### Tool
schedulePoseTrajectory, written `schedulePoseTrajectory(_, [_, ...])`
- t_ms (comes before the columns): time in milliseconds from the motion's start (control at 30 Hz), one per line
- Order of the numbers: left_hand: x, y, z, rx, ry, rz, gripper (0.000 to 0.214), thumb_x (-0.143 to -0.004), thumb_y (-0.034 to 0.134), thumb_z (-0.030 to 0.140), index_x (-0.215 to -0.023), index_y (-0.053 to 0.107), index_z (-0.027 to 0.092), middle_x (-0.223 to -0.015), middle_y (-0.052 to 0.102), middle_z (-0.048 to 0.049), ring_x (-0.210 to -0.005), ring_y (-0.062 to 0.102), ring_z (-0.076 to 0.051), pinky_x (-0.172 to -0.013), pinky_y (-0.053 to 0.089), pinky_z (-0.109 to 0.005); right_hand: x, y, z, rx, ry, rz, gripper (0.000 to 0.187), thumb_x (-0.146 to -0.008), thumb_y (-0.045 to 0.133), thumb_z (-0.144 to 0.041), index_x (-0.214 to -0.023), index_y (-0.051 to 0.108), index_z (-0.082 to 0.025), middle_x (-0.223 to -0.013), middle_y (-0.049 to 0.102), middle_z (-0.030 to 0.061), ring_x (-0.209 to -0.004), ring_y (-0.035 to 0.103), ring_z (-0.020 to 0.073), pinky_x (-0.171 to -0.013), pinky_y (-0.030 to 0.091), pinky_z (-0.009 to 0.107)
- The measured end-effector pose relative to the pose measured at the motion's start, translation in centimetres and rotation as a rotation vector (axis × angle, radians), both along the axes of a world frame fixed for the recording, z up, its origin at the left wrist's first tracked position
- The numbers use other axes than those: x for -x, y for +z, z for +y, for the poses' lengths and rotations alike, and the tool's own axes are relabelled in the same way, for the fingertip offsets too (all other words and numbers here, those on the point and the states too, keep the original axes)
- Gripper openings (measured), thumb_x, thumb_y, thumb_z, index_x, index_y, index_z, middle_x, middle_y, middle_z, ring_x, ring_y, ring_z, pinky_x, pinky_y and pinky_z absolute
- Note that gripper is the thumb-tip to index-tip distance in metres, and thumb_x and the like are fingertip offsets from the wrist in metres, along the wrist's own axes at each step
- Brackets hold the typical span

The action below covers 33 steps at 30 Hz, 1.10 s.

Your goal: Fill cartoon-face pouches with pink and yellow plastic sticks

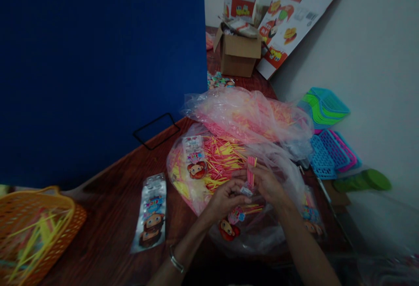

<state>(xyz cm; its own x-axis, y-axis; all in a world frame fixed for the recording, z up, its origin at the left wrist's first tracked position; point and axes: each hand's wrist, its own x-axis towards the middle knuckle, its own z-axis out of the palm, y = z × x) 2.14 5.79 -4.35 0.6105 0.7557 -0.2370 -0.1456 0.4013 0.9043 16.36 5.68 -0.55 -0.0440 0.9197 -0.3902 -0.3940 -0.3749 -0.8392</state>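
My right hand [267, 184] pinches a small bundle of thin pink and yellow sticks [251, 168], held upright. Close beside it, the fingers of my left hand [225, 198] grip the mouth of a small clear printed packet [246, 191]; the lower end of the bundle meets it there. Whether the sticks are inside the packet is hard to tell. Under both hands lies a large open plastic bag [291, 177] full of loose pink and yellow sticks [222, 157]. One printed packet [195, 159] rests on these sticks, and another packet [229, 227] with a red-haired cartoon lies below my left hand.
Flat printed packets [152, 216] lie on the wooden table [121, 190] at left, near an orange basket [77, 222] holding sticks. Behind is another stick-filled bag [242, 113]. Filled packets [310, 214], colored plastic baskets [327, 107] and a cardboard box [240, 56] stand right and back.
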Motion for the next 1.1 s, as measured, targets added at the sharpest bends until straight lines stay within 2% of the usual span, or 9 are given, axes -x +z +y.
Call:
schedulePoseTrajectory(167, [-0.1, 0.1, 0.0, -0.027, 0.025, -0.026, 0.027, -0.061, 0.073, 0.026, -0.081, 0.058, 0.016, -0.065, 0.061, 0.0030, -0.059, 0.056, -0.010, -0.059, 0.043, -0.021, 0.3, -0.4, -0.4, -0.030, -0.041, -0.010, 0.037, -0.074, 0.057, -0.032, -0.109, 0.059, -0.019, -0.088, 0.072, 0.0072, -0.079, 0.068, 0.0249, -0.060, 0.054, 0.035])
schedulePoseTrajectory(333, [-0.6, -0.4, -0.2, 0.033, 0.152, -0.059, 0.029, -0.061, 0.073, 0.031, -0.080, 0.055, 0.017, -0.067, 0.063, 0.0026, -0.061, 0.058, -0.012, -0.061, 0.045, -0.024, 0.7, -1.2, -1.2, -0.075, -0.119, -0.181, 0.039, -0.080, 0.052, -0.044, -0.110, 0.057, -0.021, -0.094, 0.071, 0.0080, -0.072, 0.067, 0.0239, -0.053, 0.053, 0.034])
schedulePoseTrajectory(433, [-0.7, -0.7, -0.3, 0.013, 0.188, -0.033, 0.027, -0.065, 0.071, 0.032, -0.082, 0.057, 0.017, -0.069, 0.064, 0.0017, -0.063, 0.059, -0.012, -0.062, 0.046, -0.024, 0.9, -0.9, -1.9, -0.152, -0.094, -0.343, 0.036, -0.083, 0.047, -0.048, -0.103, 0.062, -0.022, -0.099, 0.069, 0.0063, -0.081, 0.066, 0.0224, -0.066, 0.054, 0.036])
schedulePoseTrajectory(567, [-0.5, -0.2, 0.2, -0.001, 0.065, -0.001, 0.025, -0.071, 0.065, 0.039, -0.078, 0.065, 0.015, -0.071, 0.068, -0.0017, -0.065, 0.061, -0.015, -0.067, 0.048, -0.028, 1.1, -0.2, -2.6, -0.286, -0.065, -0.543, 0.034, -0.087, 0.043, -0.045, -0.099, 0.064, -0.022, -0.104, 0.067, 0.0055, -0.100, 0.060, 0.0207, -0.089, 0.046, 0.036])
schedulePoseTrajectory(733, [0.1, 1.7, 1.2, 0.021, -0.020, 0.005, 0.030, -0.076, 0.059, 0.041, -0.084, 0.071, 0.015, -0.072, 0.070, -0.0036, -0.070, 0.063, -0.018, -0.072, 0.049, -0.031, 0.4, 0.1, -3.4, -0.352, -0.066, -0.642, 0.033, -0.087, 0.047, -0.041, -0.112, 0.057, -0.023, -0.114, 0.062, 0.0060, -0.108, 0.055, 0.0219, -0.095, 0.043, 0.040])
schedulePoseTrajectory(867, [0.2, 2.3, 1.3, -0.031, -0.038, -0.007, 0.029, -0.078, 0.058, 0.039, -0.088, 0.072, 0.016, -0.078, 0.071, -0.0035, -0.077, 0.063, -0.018, -0.076, 0.048, -0.031, -0.6, 0.8, -4.2, -0.507, -0.202, -0.803, 0.045, -0.089, 0.044, -0.034, -0.132, 0.038, -0.027, -0.132, 0.049, 0.0059, -0.124, 0.042, 0.0213, -0.103, 0.034, 0.044])
schedulePoseTrajectory(933, [0.2, 2.3, 1.2, -0.062, -0.007, -0.008, 0.028, -0.078, 0.058, 0.038, -0.087, 0.072, 0.016, -0.076, 0.070, -0.0027, -0.077, 0.062, -0.018, -0.076, 0.048, -0.030, -1.0, 1.1, -4.6, -0.607, -0.095, -0.929, 0.042, -0.089, 0.043, -0.029, -0.131, 0.041, -0.028, -0.131, 0.051, 0.0048, -0.125, 0.041, 0.0210, -0.105, 0.033, 0.045])
schedulePoseTrajectory(1000, [0.3, 2.2, 1.1, -0.076, 0.024, -0.003, 0.028, -0.077, 0.059, 0.039, -0.086, 0.072, 0.016, -0.075, 0.070, -0.0021, -0.074, 0.062, -0.017, -0.075, 0.048, -0.030, -1.4, 1.3, -5.0, -0.669, 0.049, -1.012, 0.036, -0.089, 0.044, -0.026, -0.124, 0.051, -0.029, -0.125, 0.057, 0.0038, -0.120, 0.048, 0.0211, -0.102, 0.036, 0.044])
schedulePoseTrajectory(1100, [0.4, 2.1, 1.0, -0.043, 0.046, 0.016, 0.030, -0.078, 0.057, 0.041, -0.086, 0.072, 0.015, -0.072, 0.069, -0.0019, -0.069, 0.061, -0.016, -0.074, 0.048, -0.031, -1.7, 1.2, -5.2, -0.673, -0.007, -1.059, 0.033, -0.089, 0.042, -0.025, -0.119, 0.055, -0.029, -0.121, 0.059, 0.0042, -0.116, 0.051, 0.0215, -0.099, 0.040, 0.045])
